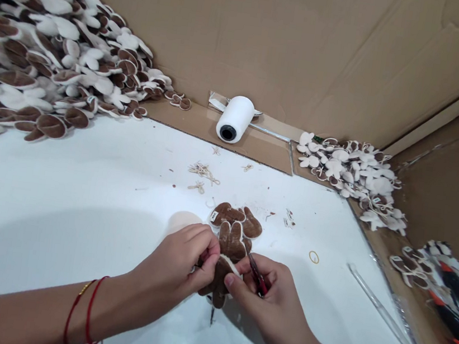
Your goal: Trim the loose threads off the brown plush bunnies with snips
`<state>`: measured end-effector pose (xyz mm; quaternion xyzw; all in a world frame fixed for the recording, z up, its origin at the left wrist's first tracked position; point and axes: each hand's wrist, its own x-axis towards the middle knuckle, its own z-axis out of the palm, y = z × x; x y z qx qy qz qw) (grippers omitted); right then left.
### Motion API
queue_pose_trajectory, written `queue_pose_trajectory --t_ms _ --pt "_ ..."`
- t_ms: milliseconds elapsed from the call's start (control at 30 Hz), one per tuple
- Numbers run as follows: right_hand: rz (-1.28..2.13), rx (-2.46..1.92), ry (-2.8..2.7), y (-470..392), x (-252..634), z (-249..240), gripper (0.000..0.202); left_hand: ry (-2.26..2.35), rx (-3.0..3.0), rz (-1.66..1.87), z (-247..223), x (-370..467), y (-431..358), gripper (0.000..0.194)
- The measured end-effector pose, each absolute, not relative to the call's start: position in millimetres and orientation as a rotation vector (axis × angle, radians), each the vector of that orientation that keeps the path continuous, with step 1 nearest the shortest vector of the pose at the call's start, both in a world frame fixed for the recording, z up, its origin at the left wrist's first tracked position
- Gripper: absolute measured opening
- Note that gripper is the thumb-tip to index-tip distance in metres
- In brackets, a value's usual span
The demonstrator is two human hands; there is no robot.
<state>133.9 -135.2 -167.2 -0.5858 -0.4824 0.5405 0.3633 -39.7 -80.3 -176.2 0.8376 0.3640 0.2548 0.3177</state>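
A brown plush piece with a cream edge (pixel 220 283) is held between both hands at the lower middle of the head view. My left hand (pixel 193 254) pinches its upper left edge between thumb and fingers. On the other side, my right hand (pixel 262 289) grips its right edge with the thumb and also holds a small dark red tool (pixel 258 280) whose thin tip points up and left. Right beyond the hands lie more brown plush pieces (pixel 227 216), one bearing a small white label (pixel 214 215).
A large pile of white and brown plush pieces (pixel 57 70) fills the back left. A white roll (pixel 236 117) lies on cardboard at the back. A smaller pile (pixel 346 167), a yellow ring (pixel 313 257) and orange-black tools (pixel 458 298) are to the right. Loose cords (pixel 202 172) lie mid-table.
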Motion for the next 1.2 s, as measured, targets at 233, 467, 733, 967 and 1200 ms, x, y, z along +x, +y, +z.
queue_pose_trajectory --t_ms 233,467,733,967,1200 --pt "1.362 -1.488 -1.236 -137.1 134.5 -169.1 0.023 0.985 2.161 0.657 -174.1 -39.2 -80.7 0.02" --pt "1.345 -1.465 -1.238 -138.5 135.2 -170.1 0.024 0.972 2.196 0.71 -179.6 -38.7 -80.8 0.018" --pt "1.35 -1.488 -1.256 -143.3 136.9 -164.2 0.023 1.182 2.145 0.866 -172.4 -47.4 -54.8 0.015" --pt "1.259 -1.488 -1.152 -137.9 142.1 -166.7 0.021 1.018 2.191 0.907 -171.8 -49.5 -55.5 0.02" --pt "1.272 -1.493 -1.102 -136.6 139.6 -167.6 0.02 0.876 2.234 0.962 -172.7 -48.4 -63.1 0.026"
